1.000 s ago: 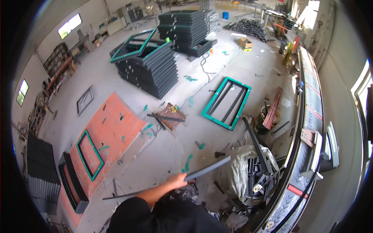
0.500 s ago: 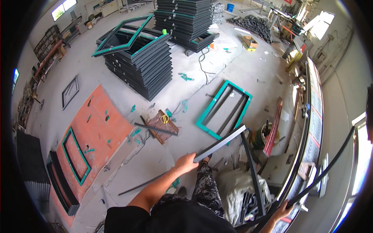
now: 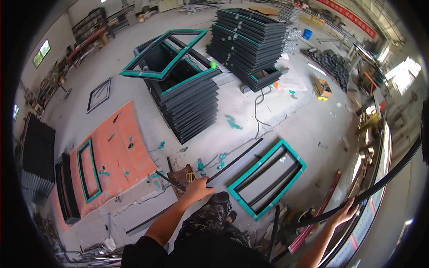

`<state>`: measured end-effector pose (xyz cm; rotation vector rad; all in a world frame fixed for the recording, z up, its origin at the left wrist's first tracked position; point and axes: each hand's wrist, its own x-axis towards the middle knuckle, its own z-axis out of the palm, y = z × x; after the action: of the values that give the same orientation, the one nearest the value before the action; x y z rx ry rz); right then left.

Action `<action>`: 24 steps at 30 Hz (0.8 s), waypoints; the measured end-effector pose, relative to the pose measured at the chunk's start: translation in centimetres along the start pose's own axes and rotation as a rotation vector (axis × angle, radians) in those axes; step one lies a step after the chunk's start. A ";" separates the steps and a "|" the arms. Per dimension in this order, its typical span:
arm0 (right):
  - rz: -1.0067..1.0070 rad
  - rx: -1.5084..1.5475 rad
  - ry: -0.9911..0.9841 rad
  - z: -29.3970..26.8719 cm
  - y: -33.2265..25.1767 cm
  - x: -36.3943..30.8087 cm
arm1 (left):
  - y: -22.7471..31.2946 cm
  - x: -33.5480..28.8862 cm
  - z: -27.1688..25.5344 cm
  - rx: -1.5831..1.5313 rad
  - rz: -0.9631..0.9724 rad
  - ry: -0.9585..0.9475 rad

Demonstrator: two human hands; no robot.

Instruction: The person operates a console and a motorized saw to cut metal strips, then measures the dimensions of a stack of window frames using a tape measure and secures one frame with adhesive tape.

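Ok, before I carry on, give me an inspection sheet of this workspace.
Surface: grey floor, partly covered by an orange sheet
Job's things: dark bar and long dark strip, one in each hand
Clutter: green scraps; yellow-handled scissors on a brown board
Grips: left hand closed around the bar; right hand closed around the strip
Cables: dark cable lying curved on the floor
Surroundings: stacked dark frames, a green-edged frame on the floor, a red banner

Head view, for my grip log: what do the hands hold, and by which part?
Left hand: a dark bar, apparently partway along. Right hand: a second bar, partway along.
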<state>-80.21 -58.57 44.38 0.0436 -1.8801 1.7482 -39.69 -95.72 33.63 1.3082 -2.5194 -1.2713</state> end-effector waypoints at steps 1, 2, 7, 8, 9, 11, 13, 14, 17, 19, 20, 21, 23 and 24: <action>0.033 0.047 -0.031 4.1 -0.4 0.5 | 0.4 1.6 -0.8 -0.001 -0.004 0.058; 0.056 0.090 -0.091 8.1 -0.7 0.9 | 0.8 3.5 -1.4 0.002 -0.015 0.107; 0.025 0.290 -0.114 28.2 -1.6 2.8 | 1.9 17.1 -5.1 -0.141 -0.214 0.108; 0.038 0.308 -0.147 31.6 -2.1 3.5 | 2.4 20.2 -5.9 -0.191 -0.197 0.168; 0.026 0.384 -0.177 35.9 -2.5 4.1 | 3.2 23.8 -7.2 -0.155 -0.176 0.200; 0.012 0.469 -0.310 43.1 -3.2 5.2 | 5.2 30.4 -10.7 -0.054 -0.158 0.228; 0.114 0.464 -0.374 49.8 -3.4 6.2 | 7.5 36.0 -14.1 -0.138 -0.095 0.198; 0.190 0.447 -0.395 52.4 -3.4 6.6 | 8.8 38.6 -16.1 -0.155 -0.063 0.173; 0.282 0.413 -0.583 59.6 -3.6 7.1 | 13.2 44.4 -21.2 -0.149 0.029 0.161; 0.315 0.426 -0.684 64.7 -3.5 7.2 | 15.5 48.1 -23.8 -0.153 -0.004 0.086; 0.308 0.444 -0.738 67.8 -3.1 7.0 | 16.6 50.1 -24.6 -0.155 0.005 0.112; 0.359 0.492 -0.795 71.1 -2.7 6.9 | 17.6 52.2 -25.3 -0.156 -0.014 0.112; 0.429 0.574 -0.893 77.9 -1.5 6.5 | 19.3 56.4 -26.4 -0.207 -0.035 0.133; 0.448 0.619 -0.940 81.8 -0.8 6.2 | 20.1 58.8 -27.0 -0.182 -0.048 0.143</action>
<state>-115.86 -132.31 48.72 0.8689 -1.8948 2.9161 -81.13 -147.74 46.40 1.3720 -2.2327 -1.3278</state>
